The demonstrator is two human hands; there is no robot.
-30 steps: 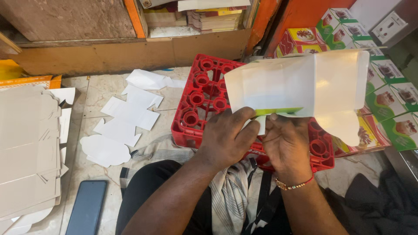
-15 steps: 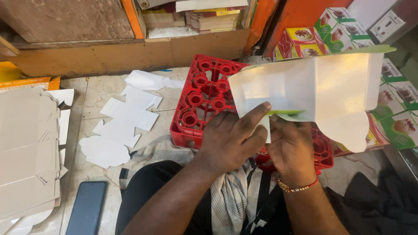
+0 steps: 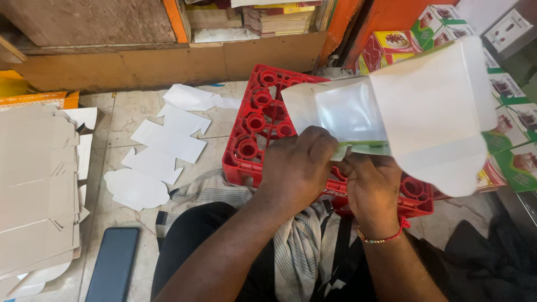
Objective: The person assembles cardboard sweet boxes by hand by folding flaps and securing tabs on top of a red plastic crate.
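I hold a flat white cardboard box blank (image 3: pixel 430 106) with a clear window panel and a green printed edge above a red plastic crate (image 3: pixel 260 131). My left hand (image 3: pixel 299 168) presses on the blank's lower left fold, fingers curled over it. My right hand (image 3: pixel 372 187), with a red and gold bracelet at the wrist, pinches the lower edge from beneath. The blank's right part is tilted upward, with a rounded flap hanging at the lower right.
Loose white die-cut blanks (image 3: pixel 162 142) lie on the floor to the left. A stack of brown flat cardboard (image 3: pixel 36 190) sits at far left, a dark phone (image 3: pixel 114 263) by my knee. Printed boxes (image 3: pixel 503 112) pile at the right, a wooden shelf (image 3: pixel 168 61) behind.
The blank has been bent further: its right part swung upward and tilted. My left hand slid a little right along the fold. My right hand stayed under the lower edge.
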